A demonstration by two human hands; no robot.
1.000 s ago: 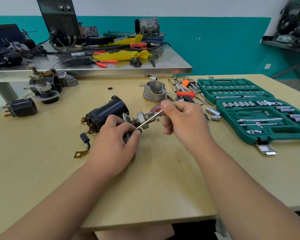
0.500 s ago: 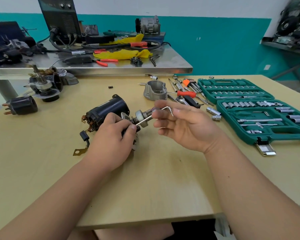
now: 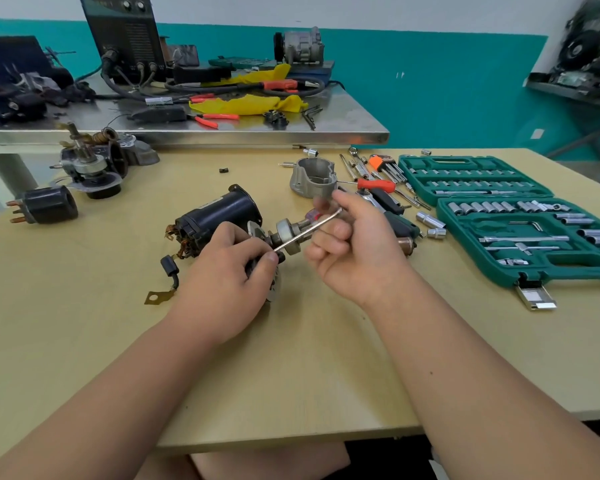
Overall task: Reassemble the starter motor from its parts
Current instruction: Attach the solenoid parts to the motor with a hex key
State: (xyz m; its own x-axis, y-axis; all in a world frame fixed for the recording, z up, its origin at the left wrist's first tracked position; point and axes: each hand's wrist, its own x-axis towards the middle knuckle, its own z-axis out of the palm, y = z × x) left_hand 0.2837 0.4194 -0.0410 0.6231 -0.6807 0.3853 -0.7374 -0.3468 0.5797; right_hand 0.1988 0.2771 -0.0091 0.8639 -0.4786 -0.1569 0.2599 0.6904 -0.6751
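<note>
Right hand (image 3: 354, 244) pinches the thin silver L-shaped hex key (image 3: 305, 233) near its bend. The long leg runs down-left to my left hand (image 3: 229, 271), where a fingertip (image 3: 272, 256) steadies the key's tip. The left hand is curled round the front end of the black cylindrical steel motor body (image 3: 222, 213), which lies on the beige tabletop (image 3: 84, 341) just behind those knuckles.

My read: the motor is heavy, rigid and will roll, so hold it by the casing. Avoid the black lead with the brass tab (image 3: 156, 297) left of the grip, which looks bendable. The key is light and slick. The cast aluminium nose housing (image 3: 314, 176) sits beyond the right hand, not yet fitted.
</note>
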